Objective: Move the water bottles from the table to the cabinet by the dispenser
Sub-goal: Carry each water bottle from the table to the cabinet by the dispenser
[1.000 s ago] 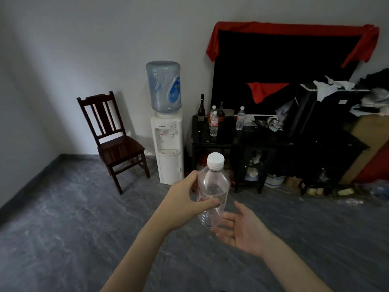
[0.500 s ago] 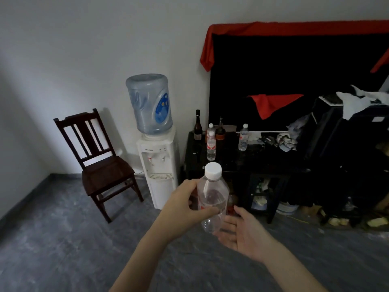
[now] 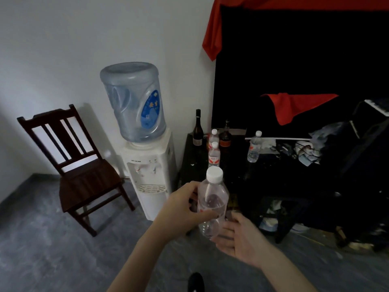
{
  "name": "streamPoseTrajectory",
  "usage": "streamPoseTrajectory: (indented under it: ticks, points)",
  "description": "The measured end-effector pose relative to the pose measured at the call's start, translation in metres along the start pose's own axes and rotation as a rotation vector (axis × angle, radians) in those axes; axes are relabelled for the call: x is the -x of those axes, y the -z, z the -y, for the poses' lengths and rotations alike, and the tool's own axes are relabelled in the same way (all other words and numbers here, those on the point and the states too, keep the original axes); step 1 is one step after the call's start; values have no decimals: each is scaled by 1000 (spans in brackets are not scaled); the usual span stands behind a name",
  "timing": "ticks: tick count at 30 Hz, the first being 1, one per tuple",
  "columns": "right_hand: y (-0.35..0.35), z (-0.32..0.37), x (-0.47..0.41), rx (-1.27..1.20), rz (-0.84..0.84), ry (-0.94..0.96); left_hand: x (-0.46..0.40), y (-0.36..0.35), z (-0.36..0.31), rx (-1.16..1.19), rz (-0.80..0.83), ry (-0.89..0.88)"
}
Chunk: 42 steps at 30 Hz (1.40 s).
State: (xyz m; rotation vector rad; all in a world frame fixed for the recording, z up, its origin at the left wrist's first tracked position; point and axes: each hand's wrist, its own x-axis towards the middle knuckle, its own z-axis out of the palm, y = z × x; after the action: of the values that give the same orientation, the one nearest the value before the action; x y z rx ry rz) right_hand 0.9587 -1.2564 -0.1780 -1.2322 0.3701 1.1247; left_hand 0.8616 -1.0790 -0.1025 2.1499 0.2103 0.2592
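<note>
Left hand (image 3: 185, 209) wrapped around the middle of a clear water bottle (image 3: 212, 204), thumb across the front, fingers behind. Bottle upright, white cap on top, held in the air in front of the black cabinet (image 3: 210, 165) and to the right of the dispenser (image 3: 149, 171). Right hand (image 3: 242, 237) spread open, palm up, just below and to the right of the bottle's base, fingertips (image 3: 219, 230) close to the base; touching or not, cannot tell.

Standing white against the wall, the dispenser, with a big blue jug (image 3: 133, 102) upended on top. Left of the dispenser, a dark wooden chair (image 3: 71, 165) on the grey floor (image 3: 52, 249). Right of the dispenser, hard beside it, the cabinet, carrying on its top a tall dark wine bottle (image 3: 197, 128), a squat brown bottle (image 3: 225, 135), and three small water bottles: two (image 3: 213, 153) one behind the other near the brown bottle, a third (image 3: 254, 146) further right from the dispenser. Further right again, a heap of crumpled cloth and clutter (image 3: 309, 148). Above the cabinet, a black backdrop (image 3: 294, 60) with red cloth (image 3: 212, 32) draped over its top corner and another red piece (image 3: 294, 106) pinned lower down. Near the bottom edge, below the hands, the dark toe of a shoe (image 3: 195, 282).
</note>
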Motion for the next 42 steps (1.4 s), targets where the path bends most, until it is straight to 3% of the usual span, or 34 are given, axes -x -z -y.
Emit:
streamPoseTrajectory:
  ticks: [10, 17, 23, 32, 42]
  points:
    - [-14, 113, -156, -182, -130, -108, -188, 10, 86, 89, 173, 47]
    - [5, 126, -258, -333, -162, -155, -261, -19, 163, 42, 255, 87]
    - [13, 138, -326, -275, -219, -202, -296, -59, 219, 10, 278, 164]
    - [31, 157, -362, -168, -385, -162, -332, -96, 244, -75, 324, 189]
    - [48, 169, -362, -92, -258, -195, -338, -108, 244, -179, 368, 286]
